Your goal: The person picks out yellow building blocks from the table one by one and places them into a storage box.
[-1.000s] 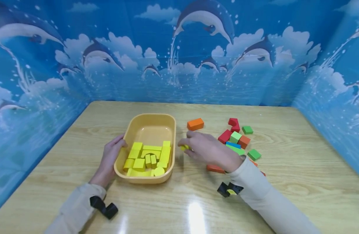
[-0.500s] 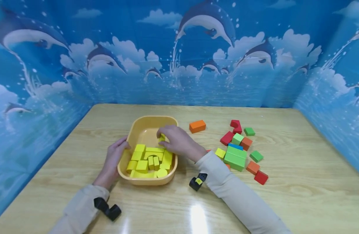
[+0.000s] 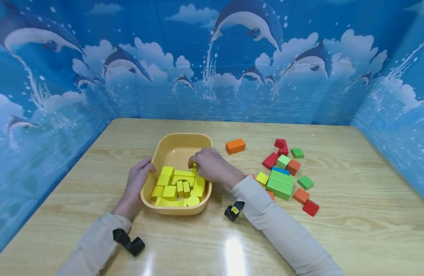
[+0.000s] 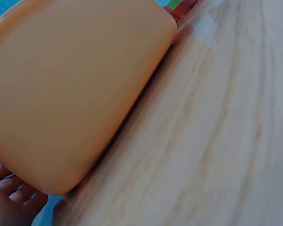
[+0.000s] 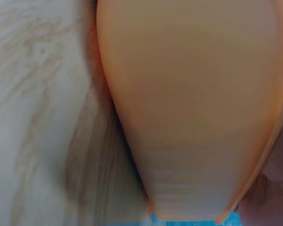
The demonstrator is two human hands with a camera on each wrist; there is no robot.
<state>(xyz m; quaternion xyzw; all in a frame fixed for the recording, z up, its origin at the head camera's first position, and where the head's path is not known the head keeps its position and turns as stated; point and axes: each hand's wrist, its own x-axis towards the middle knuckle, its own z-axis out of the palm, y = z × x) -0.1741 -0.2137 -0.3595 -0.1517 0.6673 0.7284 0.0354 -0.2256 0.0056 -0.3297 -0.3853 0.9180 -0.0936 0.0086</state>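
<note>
A tan plastic tub [image 3: 177, 153] stands on the table, its near half packed with yellow blocks [image 3: 169, 192]. My left hand [image 3: 138, 182] grips its left side, thumb over the rim. In the left wrist view the fingers [image 4: 23, 192] curl against the tub wall [image 4: 75, 94]. Reaching over the right rim, my right hand [image 3: 209, 165] pinches a small yellow block [image 3: 195, 166] at the back right corner of the packed blocks. Most of that block is hidden by the fingers. The tub's outer wall [image 5: 193, 94] fills much of the right wrist view.
Right of the tub lie loose blocks: a yellow one [image 3: 262, 179], green ones [image 3: 280, 186], a red arch [image 3: 281, 146] and red and orange pieces [image 3: 301, 196]. An orange block [image 3: 235, 146] lies apart behind them. A dolphin-print curtain [image 3: 212, 96] borders the table.
My right hand has carried the yellow block from beside the tub over its right rim, then lowered it towards the packed yellow blocks. The left hand keeps its hold on the tub.
</note>
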